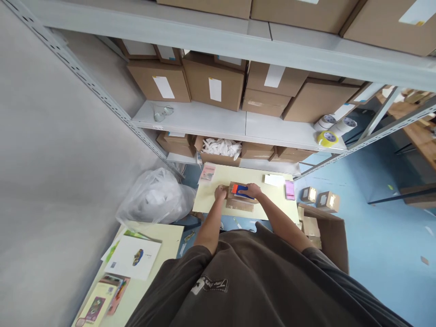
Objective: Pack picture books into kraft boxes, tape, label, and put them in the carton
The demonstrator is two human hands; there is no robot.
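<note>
A small brown cardboard box (240, 205) lies on the pale yellow table (275, 206) in front of me, its flaps spread. My right hand (252, 190) is closed around a flat blue-and-orange packet (235, 189) over the middle of the box; its exact kind is too small to tell. At the box's left side, my left hand (220, 192) has its fingers curled at a cardboard flap. How firmly those fingers grip the flap is hard to make out.
Shelves with cardboard boxes (214, 88) rise behind the table. Tape rolls (327, 138) sit on the shelf's right end. A clear plastic bag (158, 195) stands at left, a big open carton (332, 231) at right. Booklets (134, 256) cover part of a side table.
</note>
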